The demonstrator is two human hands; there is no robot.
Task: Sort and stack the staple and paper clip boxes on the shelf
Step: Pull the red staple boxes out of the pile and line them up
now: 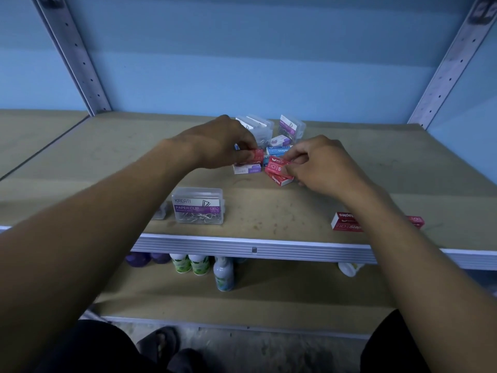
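From the head camera, a clear paper clip box [198,205] stands near the front edge of the shelf [295,211], loose metal clips visible inside it; two more clear clip boxes [289,127] stand tilted at the back of a central heap, their contents blurred. In that heap lie a blue staple box [277,150] and a white-and-purple box [247,169]. The left hand [220,142] pinches a small red staple box [257,154] above the heap; the right hand [322,162] pinches another red staple box [274,166], tilted, with a further red box [279,180] touching beneath it. Near the front right, a red staple box [345,222] lies partly hidden by the right forearm; on the lower shelf stand several bottles [223,275].
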